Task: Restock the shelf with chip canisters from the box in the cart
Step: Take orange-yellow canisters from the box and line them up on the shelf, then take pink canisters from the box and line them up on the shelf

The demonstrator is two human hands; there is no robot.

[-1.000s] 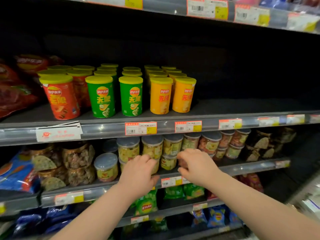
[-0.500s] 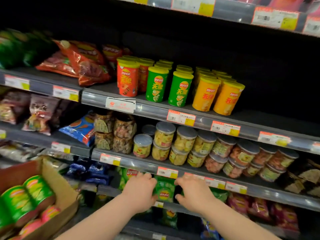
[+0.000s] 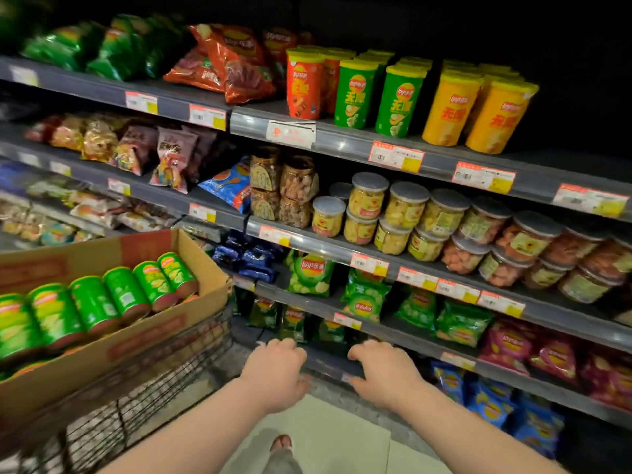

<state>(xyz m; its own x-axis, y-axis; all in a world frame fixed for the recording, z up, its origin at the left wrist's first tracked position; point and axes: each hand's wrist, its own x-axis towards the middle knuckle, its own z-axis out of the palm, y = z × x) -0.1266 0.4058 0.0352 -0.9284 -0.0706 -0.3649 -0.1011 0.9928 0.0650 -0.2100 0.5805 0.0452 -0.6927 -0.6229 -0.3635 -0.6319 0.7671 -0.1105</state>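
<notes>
In the head view, the green chip canisters are seen lying on their sides in a row inside the open cardboard box, which is set on top of the wire cart at the lower left. The box is placed to the left of both hands and somewhat higher in the picture; it is nearer to the left hand than to the right hand, and neither hand is touching it.

On the upper shelf, well above the hands, upright canisters are lined up in rows: red canisters on the left, green shelf canisters in the middle and orange canisters on the right.

Both forearms are stretched forward and slightly inward from the bottom edge, with the backs of the hands turned up. The hands are held side by side, a gap between them, in front of a low shelf rail. The fingers of each hand are loosely curled downward and nothing is grasped in either. Whether the fingertips are touching the rail cannot be told.
</notes>
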